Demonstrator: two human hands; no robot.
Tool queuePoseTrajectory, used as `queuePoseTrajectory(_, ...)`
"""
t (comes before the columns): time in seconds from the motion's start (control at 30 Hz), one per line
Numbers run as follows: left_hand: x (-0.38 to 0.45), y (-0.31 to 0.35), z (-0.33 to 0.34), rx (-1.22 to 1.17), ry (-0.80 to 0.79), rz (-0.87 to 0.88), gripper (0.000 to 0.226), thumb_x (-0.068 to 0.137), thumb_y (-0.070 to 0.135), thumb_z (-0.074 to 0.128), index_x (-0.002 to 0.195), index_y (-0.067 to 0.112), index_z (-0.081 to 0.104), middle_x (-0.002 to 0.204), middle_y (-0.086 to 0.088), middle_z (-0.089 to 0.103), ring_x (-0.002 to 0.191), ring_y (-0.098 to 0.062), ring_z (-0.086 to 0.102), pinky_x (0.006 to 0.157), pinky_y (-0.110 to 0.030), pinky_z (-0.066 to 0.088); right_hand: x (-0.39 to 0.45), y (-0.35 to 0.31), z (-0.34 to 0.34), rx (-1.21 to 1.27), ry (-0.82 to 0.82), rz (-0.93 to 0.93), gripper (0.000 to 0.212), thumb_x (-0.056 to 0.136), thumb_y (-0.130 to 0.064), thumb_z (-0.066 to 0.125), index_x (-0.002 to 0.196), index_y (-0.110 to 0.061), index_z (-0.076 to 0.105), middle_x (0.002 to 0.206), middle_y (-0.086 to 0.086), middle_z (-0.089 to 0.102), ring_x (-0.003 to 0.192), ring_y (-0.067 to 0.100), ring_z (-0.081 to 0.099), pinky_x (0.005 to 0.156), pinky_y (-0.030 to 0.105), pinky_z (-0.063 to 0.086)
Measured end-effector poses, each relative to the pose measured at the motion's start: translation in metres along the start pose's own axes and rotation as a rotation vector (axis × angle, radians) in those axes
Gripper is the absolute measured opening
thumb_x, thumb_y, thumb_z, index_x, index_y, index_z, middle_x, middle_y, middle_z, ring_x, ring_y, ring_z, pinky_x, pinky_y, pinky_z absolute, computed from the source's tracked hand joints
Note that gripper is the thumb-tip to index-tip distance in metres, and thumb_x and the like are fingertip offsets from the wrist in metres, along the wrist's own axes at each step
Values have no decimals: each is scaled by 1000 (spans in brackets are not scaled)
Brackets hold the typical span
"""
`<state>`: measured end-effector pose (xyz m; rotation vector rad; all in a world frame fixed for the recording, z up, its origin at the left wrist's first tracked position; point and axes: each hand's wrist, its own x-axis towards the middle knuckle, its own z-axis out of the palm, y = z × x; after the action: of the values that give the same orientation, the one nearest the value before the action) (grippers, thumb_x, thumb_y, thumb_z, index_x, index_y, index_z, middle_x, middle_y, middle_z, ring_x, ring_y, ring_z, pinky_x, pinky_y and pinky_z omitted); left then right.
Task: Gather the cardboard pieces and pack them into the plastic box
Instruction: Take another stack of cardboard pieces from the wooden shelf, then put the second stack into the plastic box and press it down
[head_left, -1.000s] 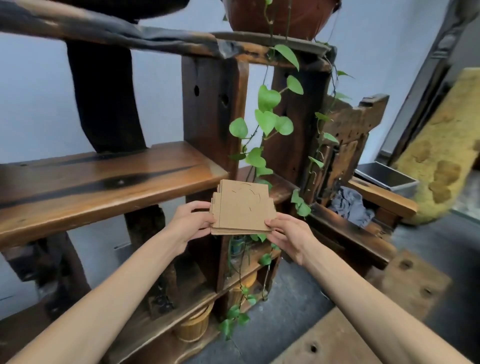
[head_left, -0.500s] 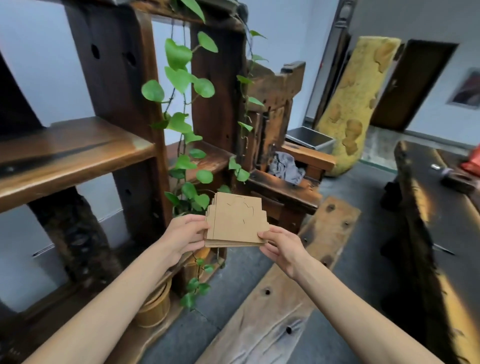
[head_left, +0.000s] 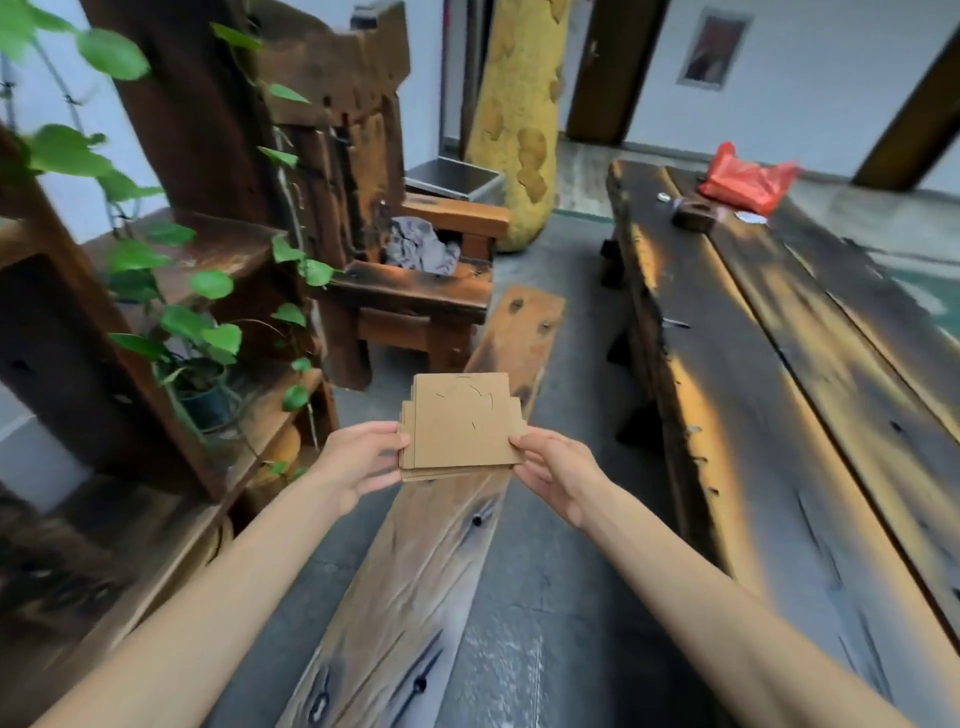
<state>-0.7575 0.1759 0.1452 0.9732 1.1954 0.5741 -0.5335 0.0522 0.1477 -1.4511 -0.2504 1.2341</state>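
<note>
A stack of brown cardboard pieces (head_left: 462, 423) with stepped edges is held flat in front of me, above a wooden bench. My left hand (head_left: 358, 460) grips the stack's left edge, thumb on top. My right hand (head_left: 558, 470) pinches its right edge. The pieces sit slightly offset from one another. No plastic box can be made out with certainty; a grey flat-topped container (head_left: 454, 179) stands far back beside a wooden chair.
A low wooden bench (head_left: 415, 571) runs under my hands. A long dark wooden table (head_left: 779, 389) fills the right, with a red plastic bag (head_left: 745, 179) at its far end. Wooden shelving with a trailing green plant (head_left: 171, 291) stands left. A heavy wooden chair (head_left: 395, 260) holds grey cloth.
My view has swung right, away from the shelving toward the bench and long table. Both hands keep the same hold on the cardboard stack.
</note>
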Motion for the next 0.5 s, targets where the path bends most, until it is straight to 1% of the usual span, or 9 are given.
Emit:
queuePoseTrajectory(0.03, -1, -4, 10, 8, -18, -10, 20, 90, 4, 70, 105, 17, 72, 99, -4, 79, 92, -19, 75, 66, -31, 57, -4, 4, -12, 21, 29, 3, 25, 88, -14, 75, 113, -11, 73, 106, 5, 80, 100, 16, 75, 73, 23, 58)
queuePoseTrajectory(0.1, -6, -14, 34, 32, -64, -41, 22, 91, 3, 68, 108, 15, 72, 101, -5, 79, 94, -20, 75, 68, -32, 58, -15, 13, -42, 61, 81, 4, 25, 88, -19, 76, 111, -12, 72, 104, 3, 80, 99, 16, 76, 76, 25, 59)
queuePoseTrajectory(0.17, -11, -25, 58, 59, -122, -68, 24, 90, 1, 68, 110, 13, 73, 102, -7, 80, 92, -20, 76, 63, -30, 60, -28, 23, -73, 95, 135, 13, 25, 87, -20, 77, 110, -12, 73, 102, 2, 81, 97, 14, 77, 77, 26, 59)
queuePoseTrajectory(0.23, -15, -36, 78, 69, -169, -87, 24, 88, -1, 69, 108, 12, 72, 95, -7, 81, 84, -17, 78, 55, -27, 60, -40, 33, -99, 132, 183, 22, 25, 86, -19, 78, 110, -12, 73, 102, 2, 81, 96, 13, 77, 75, 26, 59)
queuePoseTrajectory(0.3, -22, -47, 101, 99, -222, -109, 23, 87, -2, 71, 105, 13, 71, 83, -2, 82, 74, -12, 78, 54, -28, 60, -55, 46, -126, 173, 236, 24, 26, 85, -20, 78, 110, -13, 74, 101, 0, 81, 94, 11, 77, 75, 25, 57)
queuePoseTrajectory(0.37, -28, -58, 120, 148, -278, -119, 23, 87, -1, 71, 103, 15, 71, 79, 1, 82, 72, -10, 77, 62, -30, 58, -70, 61, -148, 207, 269, 29, 26, 85, -22, 79, 109, -15, 74, 97, -3, 81, 90, 7, 77, 72, 23, 56)
queuePoseTrajectory(0.4, -32, -64, 132, 180, -308, -123, 23, 87, 0, 72, 104, 15, 72, 81, 0, 82, 75, -10, 78, 66, -31, 57, -79, 69, -161, 231, 290, 29, 25, 85, -22, 79, 108, -15, 75, 95, -4, 81, 87, 5, 77, 70, 22, 56)
queuePoseTrajectory(0.47, -40, -77, 154, 231, -353, -129, 27, 86, 1, 73, 109, 15, 73, 94, -4, 82, 91, -16, 76, 77, -34, 57, -97, 87, -185, 265, 332, 31, 22, 85, -21, 78, 106, -14, 75, 94, -4, 81, 86, 5, 77, 66, 19, 56)
queuePoseTrajectory(0.5, -43, -84, 165, 255, -367, -136, 30, 85, 1, 74, 112, 14, 73, 100, -6, 80, 98, -19, 74, 80, -35, 57, -106, 95, -195, 277, 356, 36, 22, 85, -21, 78, 106, -14, 75, 97, -4, 81, 89, 6, 77, 67, 18, 56)
